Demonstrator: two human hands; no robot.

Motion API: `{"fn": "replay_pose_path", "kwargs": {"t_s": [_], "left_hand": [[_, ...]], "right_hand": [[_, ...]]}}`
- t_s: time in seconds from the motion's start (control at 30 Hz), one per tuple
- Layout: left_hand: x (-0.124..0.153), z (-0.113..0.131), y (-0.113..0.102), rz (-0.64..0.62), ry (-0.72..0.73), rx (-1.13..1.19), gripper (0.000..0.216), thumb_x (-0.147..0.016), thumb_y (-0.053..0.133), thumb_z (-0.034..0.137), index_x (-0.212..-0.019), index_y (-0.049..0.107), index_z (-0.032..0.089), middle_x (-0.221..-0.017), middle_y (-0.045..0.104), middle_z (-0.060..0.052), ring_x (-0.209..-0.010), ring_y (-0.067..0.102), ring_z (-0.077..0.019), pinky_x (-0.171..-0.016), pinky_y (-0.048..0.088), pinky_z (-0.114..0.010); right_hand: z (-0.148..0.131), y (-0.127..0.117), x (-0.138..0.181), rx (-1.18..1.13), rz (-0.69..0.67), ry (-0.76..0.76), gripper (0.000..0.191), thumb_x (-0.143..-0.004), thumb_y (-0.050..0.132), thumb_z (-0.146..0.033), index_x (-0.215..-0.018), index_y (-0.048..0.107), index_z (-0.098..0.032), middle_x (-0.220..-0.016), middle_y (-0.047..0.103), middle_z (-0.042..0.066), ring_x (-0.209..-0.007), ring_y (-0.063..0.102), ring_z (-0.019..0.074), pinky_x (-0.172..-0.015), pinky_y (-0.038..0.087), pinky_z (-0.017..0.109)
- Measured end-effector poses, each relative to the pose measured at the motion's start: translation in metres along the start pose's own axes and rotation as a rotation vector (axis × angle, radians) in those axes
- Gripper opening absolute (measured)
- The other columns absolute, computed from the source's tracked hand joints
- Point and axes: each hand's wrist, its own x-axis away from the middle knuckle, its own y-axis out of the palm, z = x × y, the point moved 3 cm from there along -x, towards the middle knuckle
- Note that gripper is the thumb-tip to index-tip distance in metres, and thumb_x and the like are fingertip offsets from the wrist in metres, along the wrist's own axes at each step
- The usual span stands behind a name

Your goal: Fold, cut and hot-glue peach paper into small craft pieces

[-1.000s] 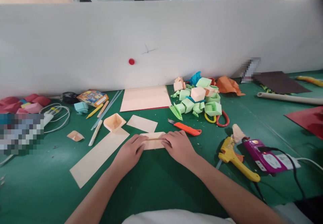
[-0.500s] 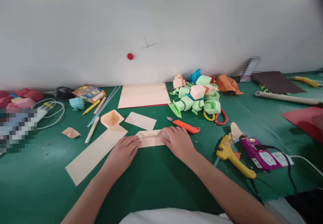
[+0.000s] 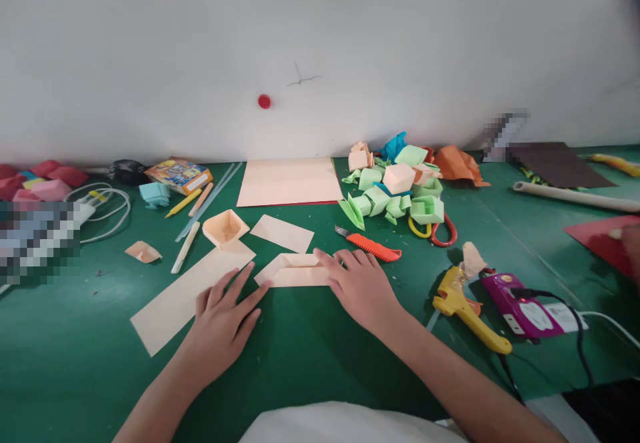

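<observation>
A folded peach paper piece (image 3: 295,270) lies on the green table (image 3: 310,356) in front of me. My right hand (image 3: 359,286) lies flat with its fingers spread, the fingertips pressing the right end of the folded piece. My left hand (image 3: 223,320) rests open, fingers apart, just left of the piece; its fingertips reach the piece's left corner and overlap a long peach paper strip (image 3: 185,296). Neither hand grips anything.
Around them lie a peach paper cup shape (image 3: 225,226), a small peach rectangle (image 3: 283,233), a large peach sheet (image 3: 290,181), an orange utility knife (image 3: 373,246), a heap of folded green and peach boxes (image 3: 400,190), scissors (image 3: 437,230), a yellow glue gun (image 3: 467,310) and pens (image 3: 193,203).
My left hand has pulled back off the folded piece to the left and spread flat. The right hand has opened its fingers over the piece's right end. The camera tilted down slightly.
</observation>
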Motion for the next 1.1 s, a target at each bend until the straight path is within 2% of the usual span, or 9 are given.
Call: {"fn": "replay_pose_path", "kwargs": {"t_s": [0.07,0.13,0.3,0.43,0.57,0.73,0.93,1.1], "left_hand": [[-0.003,0.0,0.0,0.017,-0.004,0.036,0.046,-0.101,0.042,0.027,-0.143,0.058,0.039,-0.158,0.047,-0.004,-0.138,0.044,-0.0363,-0.102,0.046,-0.057],[-0.005,0.0,0.0,0.039,-0.002,0.064,0.048,-0.099,0.042,0.021,-0.139,0.061,0.039,-0.15,0.055,-0.005,-0.135,0.047,-0.0348,-0.101,0.047,-0.055],[-0.009,0.0,-0.003,0.051,-0.023,0.029,0.047,-0.096,0.043,0.019,-0.131,0.068,0.039,-0.148,0.056,-0.006,-0.133,0.048,-0.0368,-0.099,0.046,-0.06],[-0.009,0.001,-0.007,0.055,-0.043,0.019,0.042,-0.096,0.046,0.024,-0.126,0.071,0.04,-0.15,0.053,-0.007,-0.134,0.047,-0.0388,-0.098,0.044,-0.062],[-0.011,0.006,-0.01,0.08,-0.019,0.109,0.035,-0.096,0.05,0.026,-0.113,0.077,0.039,-0.137,0.062,-0.005,-0.13,0.051,-0.0373,-0.096,0.047,-0.058],[-0.013,0.012,-0.014,0.111,0.01,0.154,0.033,-0.092,0.052,0.022,-0.103,0.08,0.034,-0.127,0.067,-0.006,-0.125,0.055,-0.0344,-0.095,0.047,-0.054],[-0.011,0.008,-0.01,0.099,-0.03,0.22,0.031,-0.093,0.051,0.024,-0.104,0.079,0.034,-0.128,0.067,-0.006,-0.124,0.055,-0.0336,-0.095,0.047,-0.054],[-0.017,0.01,-0.011,0.107,-0.056,0.344,0.027,-0.096,0.05,0.028,-0.108,0.074,0.031,-0.126,0.067,-0.006,-0.119,0.059,-0.0299,-0.098,0.049,-0.05]], "right_hand": [[-0.009,-0.005,0.007,-0.043,0.017,-0.096,0.039,-0.103,0.052,-0.039,-0.141,0.056,-0.035,-0.133,0.061,0.009,-0.11,0.053,0.0317,-0.091,0.042,0.047],[-0.015,-0.007,0.015,-0.048,0.021,-0.145,0.035,-0.103,0.051,-0.045,-0.135,0.062,-0.034,-0.146,0.054,0.007,-0.119,0.048,0.0346,-0.096,0.04,0.05],[-0.006,0.0,0.035,-0.004,0.01,-0.109,0.038,-0.102,0.053,-0.045,-0.139,0.06,-0.036,-0.16,0.042,0.005,-0.13,0.043,0.0398,-0.101,0.035,0.06],[0.007,-0.001,0.048,0.026,0.002,-0.074,0.043,-0.101,0.055,-0.041,-0.144,0.055,-0.036,-0.162,0.041,0.007,-0.132,0.044,0.0414,-0.101,0.036,0.063],[0.014,0.0,0.059,0.043,-0.019,-0.066,0.045,-0.102,0.054,-0.04,-0.146,0.053,-0.038,-0.161,0.042,0.006,-0.131,0.046,0.0408,-0.101,0.038,0.063],[0.017,0.005,0.073,0.07,-0.005,-0.064,0.052,-0.101,0.054,-0.041,-0.152,0.047,-0.034,-0.164,0.038,0.007,-0.129,0.047,0.0402,-0.1,0.04,0.064],[0.02,0.0,0.08,0.059,0.017,0.005,0.044,-0.103,0.05,-0.042,-0.146,0.055,-0.035,-0.165,0.037,0.003,-0.13,0.046,0.0401,-0.099,0.041,0.062],[0.021,-0.012,0.066,-0.078,0.083,0.046,0.033,-0.103,0.05,-0.041,-0.129,0.069,-0.034,-0.162,0.042,0.002,-0.131,0.046,0.0368,-0.102,0.042,0.058]]}}
